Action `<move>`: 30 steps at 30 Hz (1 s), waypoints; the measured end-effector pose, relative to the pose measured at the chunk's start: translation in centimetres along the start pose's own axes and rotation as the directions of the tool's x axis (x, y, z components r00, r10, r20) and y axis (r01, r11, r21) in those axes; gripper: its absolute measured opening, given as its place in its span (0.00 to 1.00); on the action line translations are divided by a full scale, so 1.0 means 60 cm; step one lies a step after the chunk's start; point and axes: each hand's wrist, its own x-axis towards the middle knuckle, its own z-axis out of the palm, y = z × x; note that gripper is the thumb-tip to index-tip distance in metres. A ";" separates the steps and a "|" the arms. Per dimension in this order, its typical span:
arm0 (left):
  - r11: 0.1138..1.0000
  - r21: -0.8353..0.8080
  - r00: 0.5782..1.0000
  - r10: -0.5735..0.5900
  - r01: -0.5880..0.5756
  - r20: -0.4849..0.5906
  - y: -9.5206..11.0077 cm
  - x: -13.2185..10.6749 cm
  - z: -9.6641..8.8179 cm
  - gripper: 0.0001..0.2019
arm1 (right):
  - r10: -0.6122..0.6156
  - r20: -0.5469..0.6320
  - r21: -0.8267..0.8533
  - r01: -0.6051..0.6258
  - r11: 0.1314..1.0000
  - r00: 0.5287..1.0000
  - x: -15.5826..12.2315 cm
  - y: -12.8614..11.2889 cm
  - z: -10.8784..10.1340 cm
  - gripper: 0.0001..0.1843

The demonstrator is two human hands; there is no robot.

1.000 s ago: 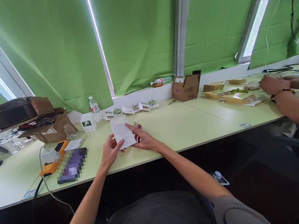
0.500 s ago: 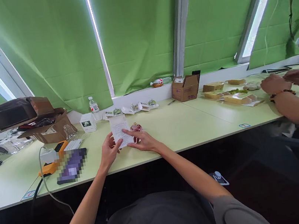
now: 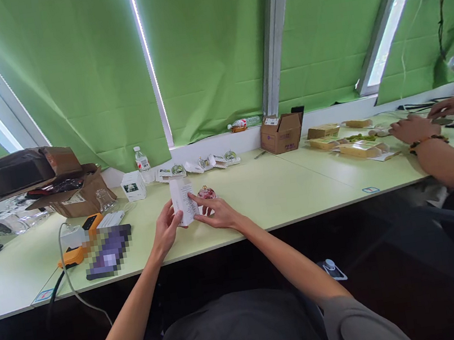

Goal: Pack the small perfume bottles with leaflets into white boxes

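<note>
Between my hands is a white printed leaflet (image 3: 186,201), creased lengthwise and held upright just above the near part of the table. My left hand (image 3: 166,224) grips its left edge, thumb in front and fingers behind. At the right edge, my right hand (image 3: 217,212) has its index finger over the printed side and its thumb lower down, closed on the paper. Just behind the right hand stands a small red glass ornament (image 3: 206,192) with a gold top, its lower part hidden by the fingers.
Several small packs (image 3: 199,165) line the back of the table (image 3: 252,200), near a white box (image 3: 133,186) and a water bottle (image 3: 142,162). A blurred phone (image 3: 110,251) and cables lie left. Cardboard boxes (image 3: 282,133) stand behind; a co-worker's hands (image 3: 412,128) are right.
The leaflet has turned and bent along its length, so a crease now shows where it looked flat before. My right fingers shifted slightly at its edge. The co-worker's hands moved apart a little.
</note>
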 end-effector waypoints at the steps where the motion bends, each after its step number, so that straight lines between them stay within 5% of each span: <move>1: 1.000 -0.007 1.000 -0.008 0.009 0.005 -0.001 0.000 0.001 0.32 | 0.002 0.003 0.003 -0.002 1.000 1.000 0.000 -0.001 0.000 0.40; 13: 0.996 0.083 0.999 -0.030 0.028 0.024 -0.006 0.001 -0.003 0.37 | -0.009 0.040 0.042 0.008 0.999 0.999 -0.001 -0.006 0.000 0.39; 18: 0.974 0.227 0.993 0.020 0.007 -0.115 -0.009 0.003 -0.010 0.32 | 0.005 0.001 -0.054 -0.005 0.999 1.000 -0.001 0.000 0.005 0.33; 23: 0.921 0.389 0.943 0.152 -0.026 -0.296 -0.002 0.004 -0.014 0.29 | -0.020 0.003 -0.170 0.020 0.985 1.000 0.000 0.007 0.011 0.21; 30: 0.880 0.475 0.930 0.195 -0.025 -0.312 -0.013 0.008 -0.015 0.29 | -0.026 0.060 -0.257 0.040 0.966 0.998 0.000 0.011 0.011 0.14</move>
